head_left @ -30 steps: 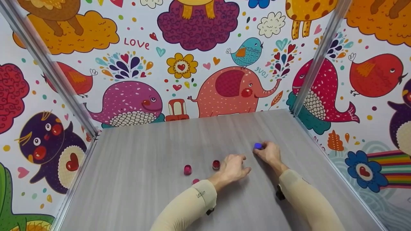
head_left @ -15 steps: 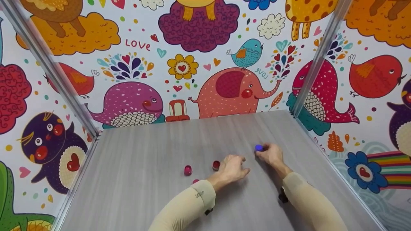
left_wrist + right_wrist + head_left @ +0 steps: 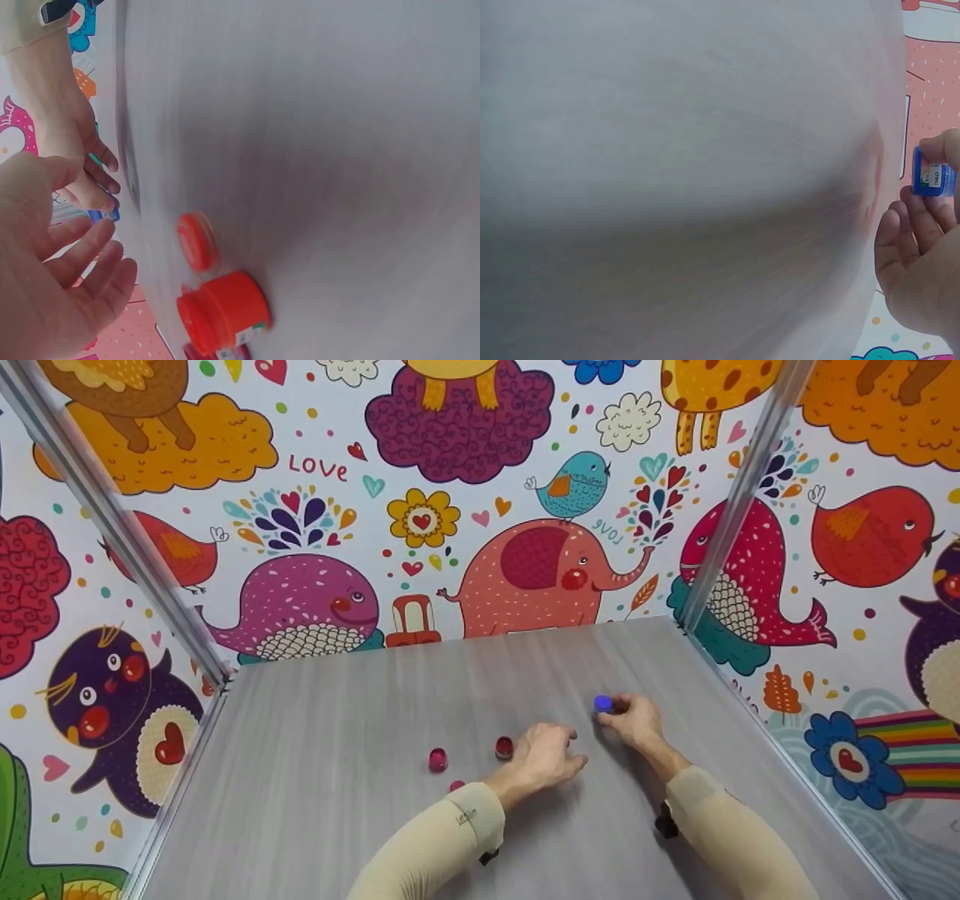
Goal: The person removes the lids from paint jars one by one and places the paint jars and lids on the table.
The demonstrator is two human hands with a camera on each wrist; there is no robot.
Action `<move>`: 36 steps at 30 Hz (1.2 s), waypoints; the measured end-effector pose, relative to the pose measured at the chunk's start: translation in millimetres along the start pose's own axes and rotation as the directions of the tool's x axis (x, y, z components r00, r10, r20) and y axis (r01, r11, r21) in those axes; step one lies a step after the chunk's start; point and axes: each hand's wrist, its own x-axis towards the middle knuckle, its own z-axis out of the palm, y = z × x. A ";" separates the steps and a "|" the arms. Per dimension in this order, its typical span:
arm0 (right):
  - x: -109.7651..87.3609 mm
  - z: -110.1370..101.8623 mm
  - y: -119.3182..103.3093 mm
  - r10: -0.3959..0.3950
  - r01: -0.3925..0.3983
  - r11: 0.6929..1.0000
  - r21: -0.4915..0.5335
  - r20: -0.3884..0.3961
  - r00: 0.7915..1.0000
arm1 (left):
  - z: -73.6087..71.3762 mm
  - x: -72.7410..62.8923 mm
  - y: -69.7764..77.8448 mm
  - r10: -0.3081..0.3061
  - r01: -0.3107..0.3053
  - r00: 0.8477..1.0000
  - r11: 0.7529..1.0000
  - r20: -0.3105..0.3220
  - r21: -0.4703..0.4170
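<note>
My right hand pinches a small blue paint jar between thumb and fingers, toward the right side of the table. In the right wrist view, the blue jar's white label faces the camera. My left hand hovers with loosely bent fingers and holds nothing. Just left of it stands a dark red jar, and further left a pink-red jar. A small pink piece is partly hidden behind my left sleeve. The left wrist view shows a red jar beside a flat, round red piece, perhaps a lid.
The grey wood-grain table is bounded by printed panels at the back and sides. Metal posts stand at both back corners. Part of another jar shows at the bottom of the left wrist view.
Almost nothing differs. My right hand, with the blue jar, shifts very slightly; my left hand and the red jars keep their places.
</note>
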 end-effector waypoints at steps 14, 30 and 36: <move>-8.8 -0.2 -8.4 -0.040 0.027 0.969 0.245 0.051 0.998 | -5.7 1.9 -0.5 -0.014 0.011 0.999 0.996 -0.032 -0.084; -21.7 -0.2 -14.8 -0.148 0.102 0.914 0.392 0.088 0.985 | -21.6 8.8 -3.0 -0.108 0.090 0.992 0.965 -0.063 -0.246; -22.9 -0.8 -18.9 -0.180 0.116 0.903 0.413 0.118 0.977 | -25.9 9.7 -1.8 -0.119 0.090 0.989 0.957 -0.090 -0.276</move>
